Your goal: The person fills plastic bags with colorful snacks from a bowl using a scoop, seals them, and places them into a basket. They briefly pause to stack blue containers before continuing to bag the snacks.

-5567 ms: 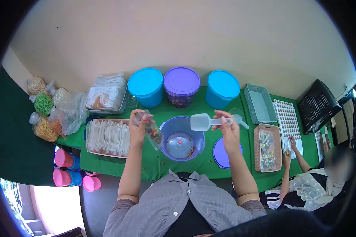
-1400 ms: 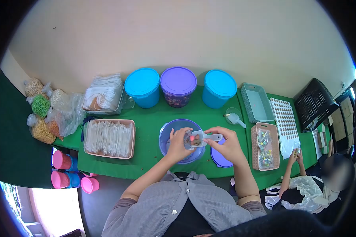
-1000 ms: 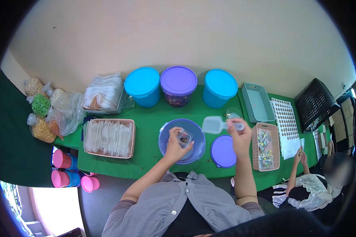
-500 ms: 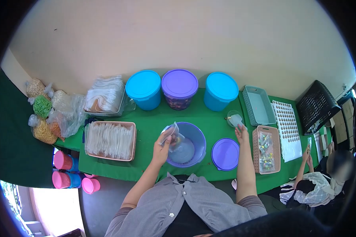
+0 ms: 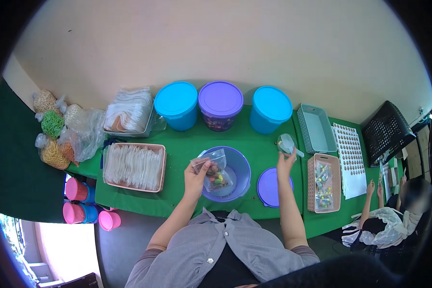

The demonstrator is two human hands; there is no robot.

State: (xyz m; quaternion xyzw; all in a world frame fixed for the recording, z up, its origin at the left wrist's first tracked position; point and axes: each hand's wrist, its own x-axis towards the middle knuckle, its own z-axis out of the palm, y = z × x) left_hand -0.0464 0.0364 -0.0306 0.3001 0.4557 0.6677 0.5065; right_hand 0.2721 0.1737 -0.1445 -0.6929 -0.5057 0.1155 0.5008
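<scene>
My left hand [image 5: 195, 179] is closed on the top of a clear plastic bag [image 5: 218, 175] with small colourful wrapped pieces in it. The bag hangs over the open purple bucket [image 5: 244, 180]. At the right, my right hand [image 5: 285, 162] is at the near side of a small clear bowl [image 5: 280, 139], its fingers partly apart. A translucent scoop [image 5: 287, 142] rests in this bowl, its handle pointing right beside my fingers. Whether my fingertips touch the bowl or scoop is hard to make out. A purple lid [image 5: 271, 188] lies below my right wrist, partly covered by it.
Two blue lidded buckets [image 5: 176, 103] and a purple one [image 5: 220, 103] line the wall. A basket of flat bags [image 5: 134, 166] stands left; a pink basket with filled bags [image 5: 323, 185], grey basket [image 5: 317, 129] and sticker sheets [image 5: 350, 158] stand right. Another person [image 5: 384, 225] sits far right.
My left hand has turned the bag, so its colourful contents now show over the bucket. My right hand has shifted left, closer beneath the small bowl. The other person's hands have moved apart.
</scene>
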